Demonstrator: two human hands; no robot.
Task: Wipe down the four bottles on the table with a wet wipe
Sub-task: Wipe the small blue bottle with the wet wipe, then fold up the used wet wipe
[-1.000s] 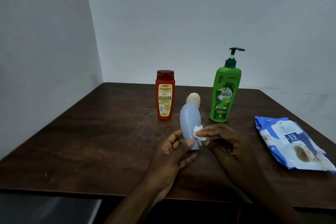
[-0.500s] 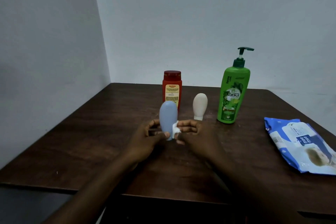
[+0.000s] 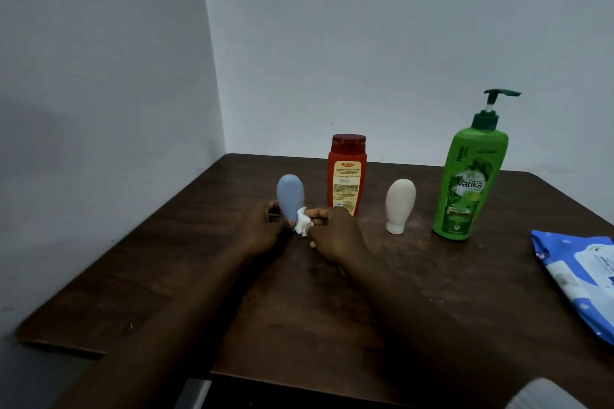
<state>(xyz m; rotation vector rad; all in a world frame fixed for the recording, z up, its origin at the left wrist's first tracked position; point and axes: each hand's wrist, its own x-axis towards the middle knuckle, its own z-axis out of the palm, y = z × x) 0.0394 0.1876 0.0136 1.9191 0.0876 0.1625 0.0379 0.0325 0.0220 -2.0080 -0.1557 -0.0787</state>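
I have 2 forearms stretched forward, converging at the blue bottle (image 3: 290, 196). My left hand (image 3: 262, 232) sits just left of the bottle's base, fingers curled round its lower end, gripping it. My right hand (image 3: 335, 236) sits just right of the bottle's base, back of the hand facing up, fingers and thumb pinching a bunched white wipe (image 3: 301, 226) against the bottle's lower right side. The 2 hands nearly meet below the bottle.
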